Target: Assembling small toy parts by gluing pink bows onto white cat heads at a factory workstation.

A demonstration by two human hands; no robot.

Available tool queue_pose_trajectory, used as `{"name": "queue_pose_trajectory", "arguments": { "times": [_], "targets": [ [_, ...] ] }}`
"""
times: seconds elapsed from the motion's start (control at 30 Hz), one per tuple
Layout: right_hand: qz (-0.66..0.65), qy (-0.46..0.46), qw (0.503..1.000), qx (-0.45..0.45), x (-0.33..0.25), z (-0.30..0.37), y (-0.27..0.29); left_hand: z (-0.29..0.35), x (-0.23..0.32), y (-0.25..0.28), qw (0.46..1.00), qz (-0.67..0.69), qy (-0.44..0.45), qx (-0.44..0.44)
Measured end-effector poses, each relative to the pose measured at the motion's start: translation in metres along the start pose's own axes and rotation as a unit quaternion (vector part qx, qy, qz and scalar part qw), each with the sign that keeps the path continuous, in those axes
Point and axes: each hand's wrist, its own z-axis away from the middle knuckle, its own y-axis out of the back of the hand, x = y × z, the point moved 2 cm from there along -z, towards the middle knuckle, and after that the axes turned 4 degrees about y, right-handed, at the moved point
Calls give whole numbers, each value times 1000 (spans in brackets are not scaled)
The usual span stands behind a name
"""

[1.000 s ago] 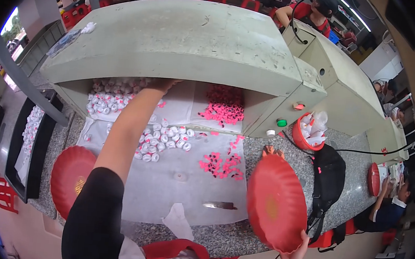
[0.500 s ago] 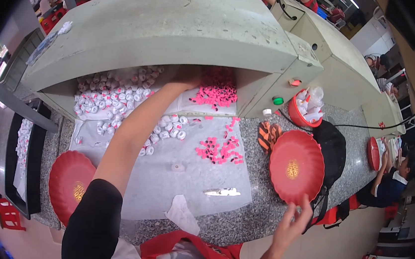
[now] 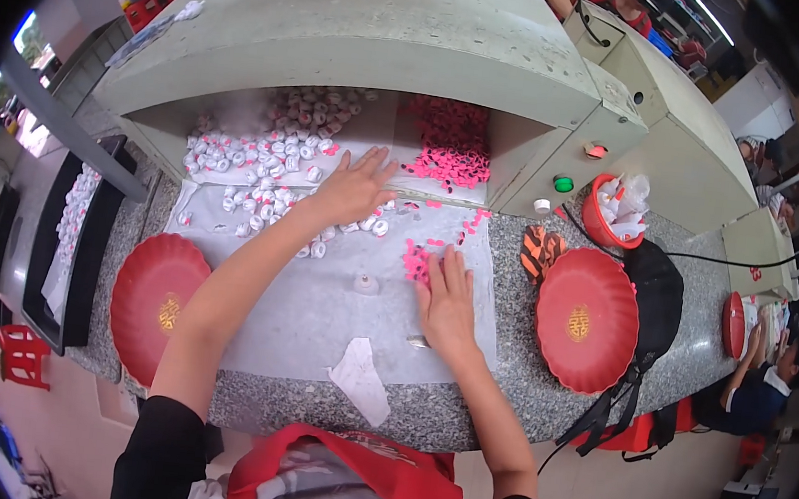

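My left hand [image 3: 355, 188] reaches forward to the mouth of the grey-green cabinet [image 3: 340, 71], fingers spread over the white sheet [image 3: 288, 306]. Small white round pieces with pink spots [image 3: 269, 155] lie heaped to its left, inside the cabinet and in front of it. My right hand [image 3: 450, 303] lies palm down on the sheet, fingers stretched out beside and partly over a small group of flat pink pieces [image 3: 415, 259]. A bigger pink pile [image 3: 454, 163] sits inside the cabinet's right part. One white round piece [image 3: 366, 283] stands alone mid-sheet. A shiny strip [image 3: 419, 341] is mostly hidden by my right hand.
Red scalloped trays stand at left [image 3: 140, 301] and right [image 3: 592, 350]. A folded white cloth [image 3: 361, 381] lies at the front edge. Orange-black cloth [image 3: 543, 254], a red basket [image 3: 598, 221] and a black bag [image 3: 655, 293] are at right. Another person [image 3: 761, 390] sits far right.
My right hand has moved from the right tray's edge onto the pink pieces. My left hand has drawn back from inside the cabinet to its front edge. The view has shifted slightly.
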Motion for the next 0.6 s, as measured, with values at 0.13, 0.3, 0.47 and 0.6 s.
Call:
{"name": "queue_pose_trajectory", "arguments": {
  "times": [0.13, 0.3, 0.47, 0.6],
  "targets": [
    [95, -11, 993, 73, 0, 13, 78, 44, 4, 15, 998, -15, 14, 64],
    [183, -116, 976, 18, 73, 75, 89, 76, 5, 14, 997, -33, 18, 63],
    [140, -92, 985, 43, 91, 57, 96, 104, 2, 12, 984, 47, 101, 141],
    [77, -21, 995, 59, 25, 36, 93, 135, -7, 8, 959, 139, 156, 189]
  ]
}}
